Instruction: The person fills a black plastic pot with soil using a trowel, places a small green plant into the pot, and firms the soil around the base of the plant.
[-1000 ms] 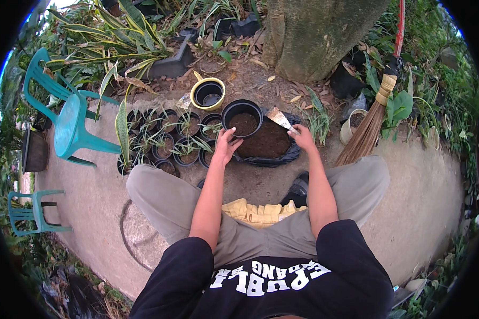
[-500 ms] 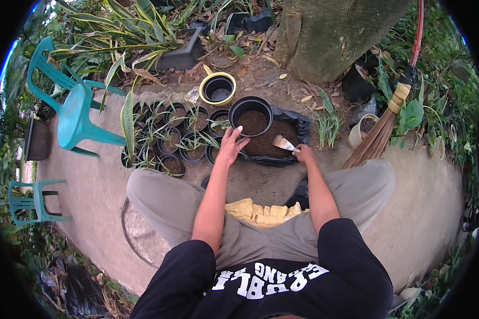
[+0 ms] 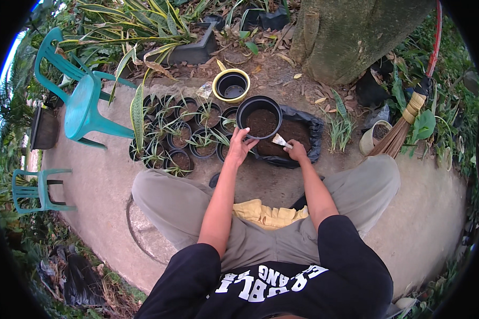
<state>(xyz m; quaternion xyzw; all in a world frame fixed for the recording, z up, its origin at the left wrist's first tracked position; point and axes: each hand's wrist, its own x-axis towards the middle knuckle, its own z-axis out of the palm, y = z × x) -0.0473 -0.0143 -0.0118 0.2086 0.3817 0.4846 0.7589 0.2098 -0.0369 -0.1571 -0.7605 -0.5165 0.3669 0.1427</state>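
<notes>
A round black plastic pot (image 3: 242, 113) with dark soil inside is held tilted by its near-left rim in my left hand (image 3: 240, 147). The thumb lies at the rim and the fingers reach under the pot's side. In my right hand (image 3: 297, 151) I grip the handle of a putty knife (image 3: 280, 140), its flat blade soiled and pale, close to the pot's right side. Beneath both lies a black plastic-lined tray (image 3: 316, 130) of dark soil, partly hidden by the pot.
Several small black pots with spiky seedlings (image 3: 202, 143) stand to the left. Beyond is a yellow-rimmed pot (image 3: 246, 95). Loose seedlings (image 3: 340, 130), a pale pot (image 3: 368, 142) and a broom (image 3: 396, 135) are at right. Green plastic chairs (image 3: 82, 114) stand left; a tree trunk (image 3: 351, 42) rises behind.
The putty knife has moved left, from over the soil tray to close against the pot's side. My left hand keeps its hold on the pot. The whole view has shifted slightly.
</notes>
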